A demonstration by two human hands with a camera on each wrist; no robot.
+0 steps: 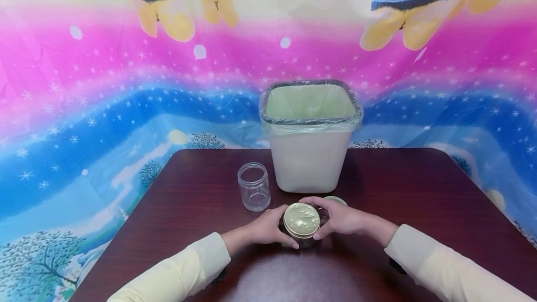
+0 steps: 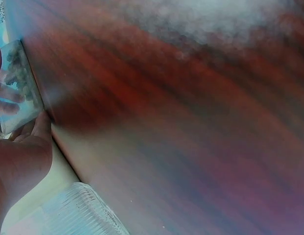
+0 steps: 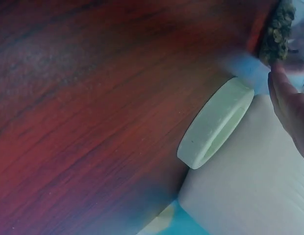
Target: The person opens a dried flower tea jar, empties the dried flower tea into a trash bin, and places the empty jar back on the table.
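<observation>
A clear jar (image 3: 275, 41) with dark, dried leaf-like pieces in its lower part stands upright near the middle of the table. Its gold-coloured top (image 1: 301, 219) faces up and looks crinkled. From the left, my left hand (image 1: 270, 226) grips the jar, thumb at the front; its fingers show through the clear wall in the left wrist view. My right hand (image 1: 341, 218) holds the other side, with the thumb near the front and a finger behind the top. Just past the right hand lies a pale green ring-shaped piece (image 3: 215, 122), partly hidden in the head view.
An open, empty clear jar (image 1: 254, 188) with a threaded neck stands behind my left hand. Behind both hands is a white bin (image 1: 310, 162) with a dark rim and a thin liner. A patterned cloth (image 1: 105, 106) hangs behind the dark wooden table (image 1: 197, 181).
</observation>
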